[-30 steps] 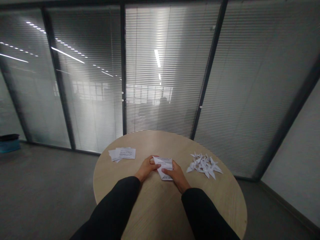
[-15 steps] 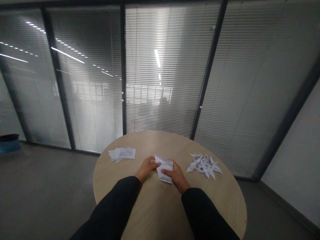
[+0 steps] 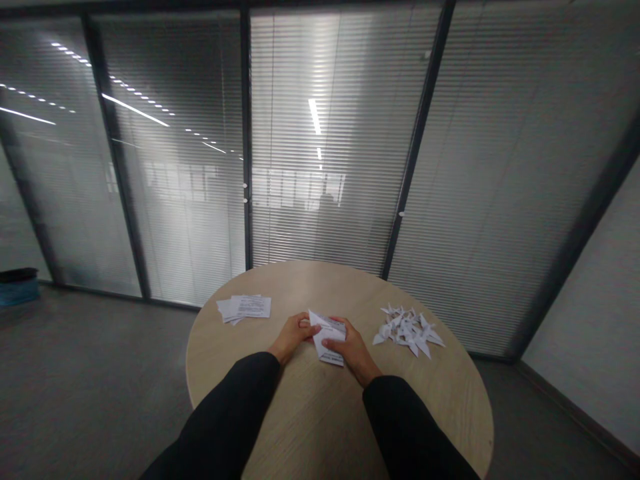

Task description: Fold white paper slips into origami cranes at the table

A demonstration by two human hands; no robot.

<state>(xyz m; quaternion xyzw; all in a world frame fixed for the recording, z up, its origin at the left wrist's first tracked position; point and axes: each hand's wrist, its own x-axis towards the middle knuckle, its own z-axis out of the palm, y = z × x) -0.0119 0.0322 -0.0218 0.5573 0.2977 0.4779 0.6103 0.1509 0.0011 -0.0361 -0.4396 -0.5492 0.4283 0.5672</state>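
Observation:
A small printed sheet of paper (image 3: 327, 337), partly folded, lies at the middle of the round wooden table (image 3: 310, 413). My left hand (image 3: 294, 335) pinches its left edge with fingers closed. Over the sheet's right side, my right hand (image 3: 354, 351) has thumb and fingers closed on the raised fold. Both arms wear black sleeves.
A small stack of printed paper sheets (image 3: 245, 308) lies at the table's left. A heap of several folded white paper cranes (image 3: 407, 330) sits at the right. Glass walls with blinds stand behind the table. A dark bin (image 3: 17, 283) is on the floor far left.
The sheet's far edge has been lifted and folded over toward me. Both hands stay almost where they were.

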